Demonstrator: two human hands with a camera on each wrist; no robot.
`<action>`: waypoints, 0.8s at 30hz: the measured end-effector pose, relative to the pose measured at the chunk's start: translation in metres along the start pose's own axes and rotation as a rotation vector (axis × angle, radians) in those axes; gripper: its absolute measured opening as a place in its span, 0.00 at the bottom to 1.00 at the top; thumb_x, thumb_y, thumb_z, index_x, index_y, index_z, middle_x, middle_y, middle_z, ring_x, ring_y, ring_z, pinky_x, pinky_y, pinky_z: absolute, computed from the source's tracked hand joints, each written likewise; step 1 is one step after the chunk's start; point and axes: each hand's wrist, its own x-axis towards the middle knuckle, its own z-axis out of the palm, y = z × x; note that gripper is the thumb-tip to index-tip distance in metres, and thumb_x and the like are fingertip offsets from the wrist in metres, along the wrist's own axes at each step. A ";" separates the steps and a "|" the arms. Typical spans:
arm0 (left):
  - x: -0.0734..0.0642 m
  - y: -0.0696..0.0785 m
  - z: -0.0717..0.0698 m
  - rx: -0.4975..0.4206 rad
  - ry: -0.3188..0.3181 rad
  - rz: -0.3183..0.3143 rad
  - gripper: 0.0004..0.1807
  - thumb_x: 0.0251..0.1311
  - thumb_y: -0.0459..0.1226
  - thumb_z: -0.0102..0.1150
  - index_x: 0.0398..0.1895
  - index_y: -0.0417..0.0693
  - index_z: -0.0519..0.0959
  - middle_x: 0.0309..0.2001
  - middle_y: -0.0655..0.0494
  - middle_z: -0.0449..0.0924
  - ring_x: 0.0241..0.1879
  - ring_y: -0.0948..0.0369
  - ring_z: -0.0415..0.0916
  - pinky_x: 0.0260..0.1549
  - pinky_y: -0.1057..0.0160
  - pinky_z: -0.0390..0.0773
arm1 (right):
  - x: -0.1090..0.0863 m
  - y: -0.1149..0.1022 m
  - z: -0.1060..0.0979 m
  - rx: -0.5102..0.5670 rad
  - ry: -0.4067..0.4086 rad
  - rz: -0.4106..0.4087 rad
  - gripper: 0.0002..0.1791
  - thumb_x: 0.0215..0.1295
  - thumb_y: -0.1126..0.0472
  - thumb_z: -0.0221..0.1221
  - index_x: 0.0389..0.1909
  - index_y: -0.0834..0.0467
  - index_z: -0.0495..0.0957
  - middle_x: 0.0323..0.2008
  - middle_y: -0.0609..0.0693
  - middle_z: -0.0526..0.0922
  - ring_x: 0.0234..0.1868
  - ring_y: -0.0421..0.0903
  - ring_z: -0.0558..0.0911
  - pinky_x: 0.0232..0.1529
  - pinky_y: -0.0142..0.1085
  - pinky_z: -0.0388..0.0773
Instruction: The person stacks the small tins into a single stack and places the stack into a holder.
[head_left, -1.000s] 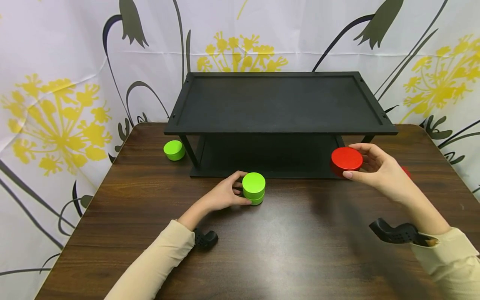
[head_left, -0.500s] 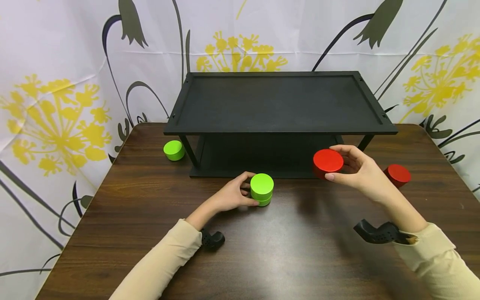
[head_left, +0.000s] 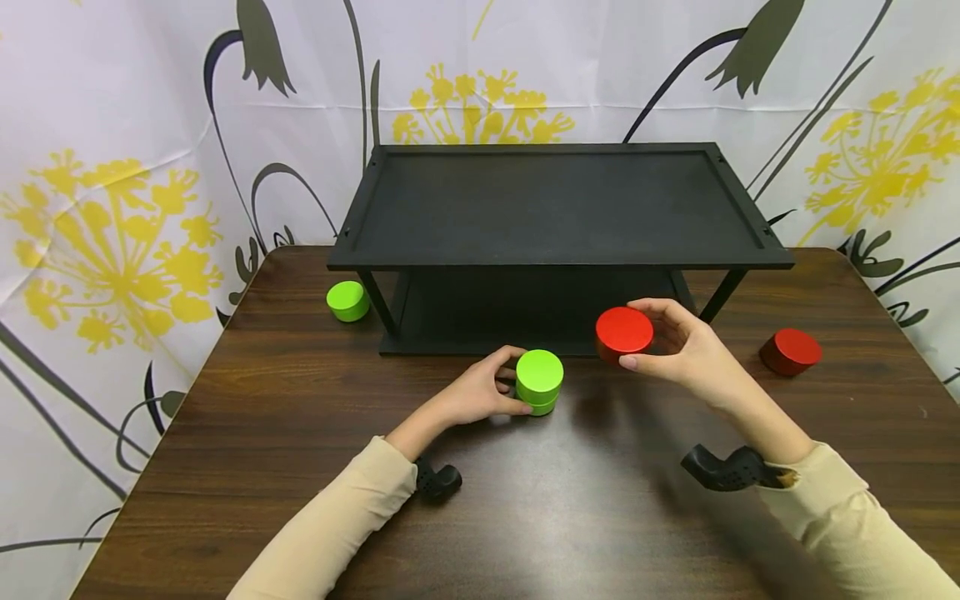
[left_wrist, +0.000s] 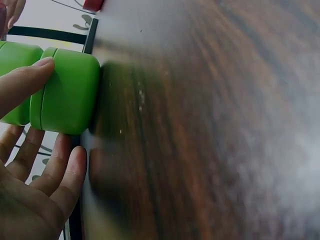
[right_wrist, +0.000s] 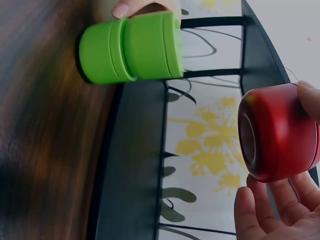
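Two round green tins stand stacked in front of the black shelf. My left hand point(head_left: 486, 392) grips the lower green tin point(left_wrist: 72, 92), its thumb at the lid seam and its fingers on the far side. On top sits the upper green tin point(head_left: 539, 372), its lid facing up. My right hand point(head_left: 686, 354) holds a round red tin point(head_left: 624, 332) between thumb and fingers, raised off the table just right of the stack. In the right wrist view the underside of this red tin shows, level with or above the upper green tin.
A black two-level shelf point(head_left: 562, 208) stands at the back of the brown wooden table point(head_left: 262, 433). Another green tin point(head_left: 348, 301) lies left of it, and a second red tin point(head_left: 791, 351) to its right. A flower-patterned curtain point(head_left: 112, 100) hangs behind.
My left hand and the green stack have shifted right along the table. My right hand has carried its red tin left and slightly nearer, uncovering the second red tin behind the forearm.
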 end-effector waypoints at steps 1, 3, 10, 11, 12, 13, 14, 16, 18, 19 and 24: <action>0.000 0.000 0.001 0.000 -0.001 -0.002 0.38 0.51 0.35 0.70 0.66 0.47 0.63 0.65 0.47 0.67 0.62 0.50 0.71 0.59 0.52 0.75 | 0.001 0.000 0.002 -0.007 -0.003 0.007 0.31 0.57 0.65 0.66 0.61 0.58 0.64 0.51 0.39 0.73 0.49 0.32 0.77 0.47 0.22 0.77; 0.002 0.001 0.002 0.003 -0.001 -0.004 0.38 0.51 0.35 0.70 0.66 0.48 0.63 0.65 0.47 0.67 0.62 0.50 0.72 0.58 0.53 0.75 | 0.002 0.000 0.005 -0.024 -0.010 0.015 0.32 0.57 0.64 0.66 0.62 0.58 0.64 0.51 0.40 0.74 0.49 0.33 0.77 0.47 0.21 0.76; 0.005 0.004 0.007 0.006 -0.001 0.008 0.38 0.51 0.35 0.70 0.65 0.47 0.63 0.65 0.48 0.67 0.61 0.50 0.72 0.58 0.54 0.76 | 0.007 0.001 0.018 -0.038 -0.034 0.025 0.33 0.56 0.64 0.67 0.62 0.59 0.65 0.53 0.47 0.74 0.49 0.33 0.77 0.48 0.23 0.76; 0.005 0.004 0.007 0.006 0.000 0.006 0.38 0.50 0.35 0.70 0.65 0.47 0.63 0.65 0.48 0.67 0.61 0.50 0.72 0.58 0.55 0.76 | 0.007 0.002 0.020 -0.039 -0.037 0.023 0.33 0.55 0.64 0.67 0.62 0.59 0.65 0.54 0.49 0.74 0.50 0.33 0.77 0.48 0.22 0.76; 0.005 0.004 0.008 0.006 0.001 0.007 0.38 0.50 0.35 0.70 0.65 0.47 0.63 0.64 0.48 0.67 0.61 0.50 0.72 0.58 0.55 0.76 | 0.008 0.002 0.022 -0.042 -0.040 0.021 0.33 0.55 0.64 0.68 0.62 0.59 0.65 0.54 0.51 0.74 0.50 0.33 0.77 0.48 0.23 0.76; 0.006 0.004 0.008 0.006 0.001 0.008 0.38 0.50 0.35 0.70 0.65 0.47 0.63 0.64 0.48 0.68 0.61 0.51 0.72 0.58 0.55 0.76 | 0.009 0.003 0.023 -0.047 -0.043 0.019 0.33 0.55 0.64 0.68 0.62 0.59 0.65 0.55 0.52 0.74 0.50 0.33 0.77 0.48 0.23 0.76; 0.006 0.005 0.009 0.007 0.000 0.009 0.38 0.50 0.35 0.70 0.65 0.47 0.63 0.64 0.48 0.68 0.61 0.51 0.72 0.58 0.55 0.76 | 0.010 0.004 0.024 -0.049 -0.045 0.016 0.34 0.55 0.64 0.68 0.62 0.59 0.65 0.56 0.53 0.74 0.50 0.33 0.77 0.48 0.23 0.76; 0.007 0.005 0.009 0.012 0.002 0.010 0.38 0.51 0.35 0.70 0.65 0.47 0.63 0.64 0.49 0.68 0.61 0.51 0.72 0.58 0.55 0.77 | 0.011 0.005 0.027 -0.053 -0.053 0.012 0.34 0.55 0.64 0.68 0.62 0.58 0.65 0.57 0.54 0.73 0.50 0.34 0.77 0.48 0.24 0.77; 0.007 0.006 0.010 0.012 0.000 0.013 0.38 0.51 0.36 0.70 0.66 0.48 0.63 0.64 0.49 0.68 0.61 0.51 0.72 0.58 0.55 0.76 | 0.013 0.006 0.029 -0.053 -0.061 0.010 0.34 0.54 0.64 0.68 0.62 0.58 0.65 0.57 0.55 0.73 0.50 0.36 0.77 0.48 0.25 0.77; 0.008 0.006 0.011 0.014 0.000 0.014 0.38 0.51 0.36 0.70 0.66 0.48 0.63 0.64 0.49 0.68 0.61 0.51 0.72 0.58 0.55 0.76 | 0.013 0.007 0.031 -0.051 -0.065 0.009 0.34 0.54 0.65 0.68 0.62 0.59 0.65 0.57 0.55 0.73 0.50 0.37 0.77 0.48 0.25 0.77; 0.008 0.008 0.012 0.020 -0.001 0.016 0.38 0.52 0.36 0.70 0.66 0.48 0.63 0.65 0.50 0.68 0.61 0.51 0.72 0.58 0.55 0.76 | 0.016 0.010 0.036 -0.032 -0.084 0.019 0.34 0.54 0.64 0.68 0.62 0.58 0.65 0.58 0.55 0.73 0.53 0.45 0.76 0.48 0.27 0.77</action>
